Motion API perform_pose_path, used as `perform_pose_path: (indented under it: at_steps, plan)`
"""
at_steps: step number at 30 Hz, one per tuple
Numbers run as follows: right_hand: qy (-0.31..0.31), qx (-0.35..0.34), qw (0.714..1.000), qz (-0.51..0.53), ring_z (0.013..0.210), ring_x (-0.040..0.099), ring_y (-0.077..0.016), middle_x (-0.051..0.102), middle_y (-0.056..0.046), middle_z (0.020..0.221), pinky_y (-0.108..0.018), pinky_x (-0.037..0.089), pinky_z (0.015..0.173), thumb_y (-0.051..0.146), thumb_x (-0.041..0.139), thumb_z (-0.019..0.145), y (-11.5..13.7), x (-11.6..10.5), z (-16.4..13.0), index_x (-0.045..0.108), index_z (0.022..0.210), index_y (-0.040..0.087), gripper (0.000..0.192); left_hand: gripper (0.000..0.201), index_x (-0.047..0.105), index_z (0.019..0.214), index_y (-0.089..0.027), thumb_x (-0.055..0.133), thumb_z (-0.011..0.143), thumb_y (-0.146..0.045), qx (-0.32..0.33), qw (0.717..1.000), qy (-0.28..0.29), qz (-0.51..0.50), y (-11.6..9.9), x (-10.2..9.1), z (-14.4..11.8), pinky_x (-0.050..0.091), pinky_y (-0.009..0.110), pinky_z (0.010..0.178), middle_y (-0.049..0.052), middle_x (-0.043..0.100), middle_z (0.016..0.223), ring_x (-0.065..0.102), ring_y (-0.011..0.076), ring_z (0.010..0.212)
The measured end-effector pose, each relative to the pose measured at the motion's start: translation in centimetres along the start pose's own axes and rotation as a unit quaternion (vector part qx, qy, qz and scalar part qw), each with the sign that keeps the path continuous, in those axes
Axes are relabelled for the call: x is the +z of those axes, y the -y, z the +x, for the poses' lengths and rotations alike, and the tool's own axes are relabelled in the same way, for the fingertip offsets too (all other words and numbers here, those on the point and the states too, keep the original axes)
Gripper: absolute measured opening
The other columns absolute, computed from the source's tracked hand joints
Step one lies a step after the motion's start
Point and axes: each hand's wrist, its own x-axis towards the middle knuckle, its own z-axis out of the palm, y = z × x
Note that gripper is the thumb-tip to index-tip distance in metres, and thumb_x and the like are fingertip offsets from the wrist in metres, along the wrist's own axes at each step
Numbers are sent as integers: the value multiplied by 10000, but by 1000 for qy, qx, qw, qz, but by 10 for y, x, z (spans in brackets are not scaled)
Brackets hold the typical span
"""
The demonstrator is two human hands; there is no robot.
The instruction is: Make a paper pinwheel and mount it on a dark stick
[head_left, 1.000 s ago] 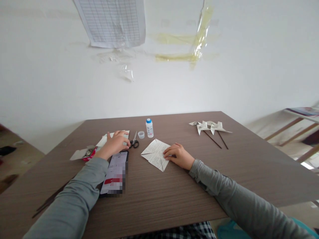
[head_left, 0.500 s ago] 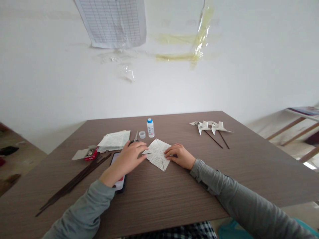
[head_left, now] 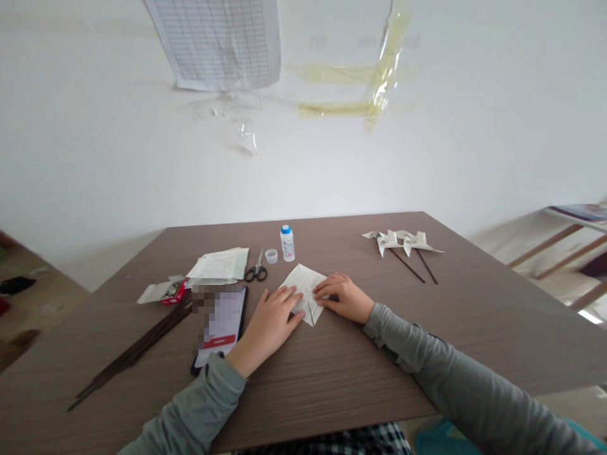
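A square of printed paper (head_left: 303, 280), with slits cut in from its corners, lies flat on the table in front of me. My left hand (head_left: 271, 321) rests over its left part, fingers stretched out and palm down, hiding that corner. At the right edge, my right hand (head_left: 347, 298) has its fingers bent together on the paper, holding it. Just behind the paper are black-handled scissors (head_left: 257, 272), a small clear cap (head_left: 271, 256) and a white bottle with a blue lid (head_left: 287, 244).
A phone (head_left: 222, 325) lies beside my left forearm. Further left are a stack of paper sheets (head_left: 219, 266), an open red box (head_left: 173, 291) of small metal pieces and a bundle of thin dark sticks (head_left: 133, 346). Paper pinwheels (head_left: 391, 241) on sticks lie at the back right.
My left hand has moved right and toward me, off the phone and scissors and onto the paper. My right hand and the paper have stayed in place.
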Motion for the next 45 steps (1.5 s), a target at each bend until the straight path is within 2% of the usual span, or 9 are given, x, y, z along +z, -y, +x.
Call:
perform_pose_path:
  at_steps: [4, 9, 15, 18, 21, 25, 33, 39, 45]
  plan:
    - [5, -12, 1000, -4, 1271, 895, -331, 981, -71, 1326, -624, 607, 1315, 260, 933, 1109, -6, 3, 1, 973, 1138, 307, 68, 455, 840, 1664, -285, 733, 1224, -333, 0, 1000, 5, 2, 3, 1, -3, 466, 758, 1491, 191, 733, 1846, 642, 428, 1776]
    - [0, -22, 1000, 9, 1257, 908, -316, 982, -58, 1314, -587, 632, 1296, 292, 936, 1126, -9, 6, 0, 972, 1148, 326, 54, 452, 844, 1656, -297, 758, 1213, -331, -14, 1000, 13, -6, 2, -6, -5, 429, 785, 1507, 185, 728, 1852, 646, 430, 1773]
    - [-77, 1, 995, 67, 1345, 890, -359, 947, -125, 1420, -599, 670, 1284, 219, 937, 1073, -24, 1, 14, 974, 1270, 304, 218, 490, 813, 1702, -284, 714, 1222, -293, -28, 998, 56, 1, 1, -23, -9, 351, 828, 1528, 183, 687, 1894, 608, 432, 1805]
    - [-109, 29, 989, 99, 1416, 862, -353, 921, -129, 1471, -598, 652, 1326, 167, 926, 1025, -35, -3, 34, 950, 1355, 290, 353, 497, 816, 1706, -310, 718, 1219, -285, -29, 997, 68, -3, 5, -28, -11, 335, 819, 1536, 165, 677, 1908, 589, 427, 1821]
    - [-120, 83, 980, 138, 1350, 883, -336, 934, -118, 1402, -593, 659, 1319, 145, 940, 977, -43, -4, 62, 916, 1414, 265, 453, 536, 786, 1752, -361, 706, 1227, -286, -23, 997, 80, -6, 13, -29, -12, 339, 833, 1526, 149, 656, 1929, 568, 431, 1835]
    - [-125, 121, 969, 175, 1371, 893, -345, 902, -179, 1540, -605, 660, 1328, 102, 944, 937, -48, -1, 104, 880, 1461, 214, 540, 537, 794, 1744, -438, 694, 1238, -292, -17, 995, 98, -1, 22, -30, -14, 325, 868, 1515, 124, 626, 1958, 545, 440, 1846]
    - [-107, 138, 957, 230, 1405, 892, -351, 921, -154, 1521, -598, 681, 1320, 130, 1024, 855, -40, 14, 166, 878, 1506, 247, 678, 506, 851, 1684, -398, 723, 1215, -255, -10, 994, 108, -5, 34, -40, -20, 308, 878, 1514, 183, 619, 1950, 564, 459, 1833]
    - [-108, 164, 946, 257, 1286, 908, -371, 938, -166, 1356, -628, 694, 1261, 89, 1048, 801, -28, 30, 184, 891, 1422, 198, 649, 501, 845, 1687, -402, 709, 1223, -274, -6, 994, 106, 4, 39, -42, -22, 325, 888, 1502, 171, 631, 1943, 582, 452, 1816]
    - [-129, 189, 935, 270, 1069, 860, -277, 909, -71, 1122, -517, 727, 1115, 145, 1053, 798, -25, 41, 192, 854, 1156, 234, 419, 521, 832, 1707, -406, 710, 1218, -275, -8, 994, 107, -2, 38, -42, -22, 321, 919, 1488, 170, 627, 1945, 599, 476, 1797]
